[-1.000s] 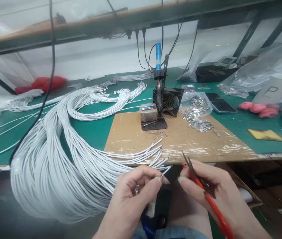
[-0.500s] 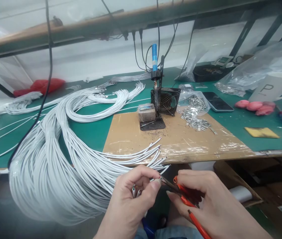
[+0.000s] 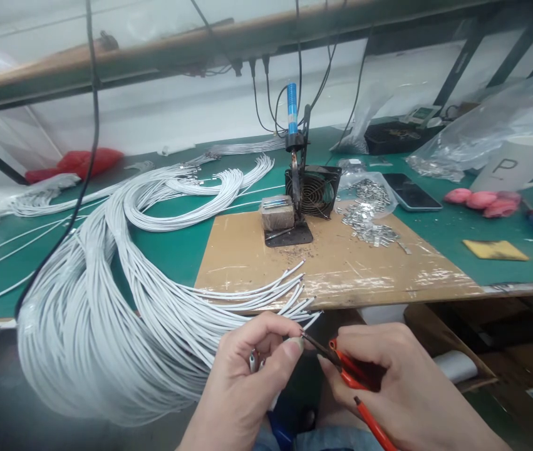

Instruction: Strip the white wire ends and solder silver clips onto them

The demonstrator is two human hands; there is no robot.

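My left hand (image 3: 257,369) is closed, with thumb and forefinger pinching the end of a white cable. A few more cut cable ends (image 3: 253,361) show inside its curled fingers. In my right hand (image 3: 393,369) is a pair of orange-handled scissors (image 3: 351,379), with narrow dark blades. Their tips meet the left thumb and forefinger at the pinched cable end, and the blades look closed together. Part of the handles is hidden by the right fingers. A thick bundle of white cables (image 3: 153,300) hangs over the table edge beside my left hand.
A blue-handled soldering iron (image 3: 292,109) stands upright in a holder by a black fan (image 3: 317,193). Small metal pieces (image 3: 372,222) lie on the brown board (image 3: 341,269). Further right are a phone (image 3: 411,191), a yellow sponge (image 3: 495,250) and a white cup (image 3: 520,164).
The scissors' blades, slightly parted before, have come together at the left fingertips. My right hand has shifted very slightly; the left stays in place.
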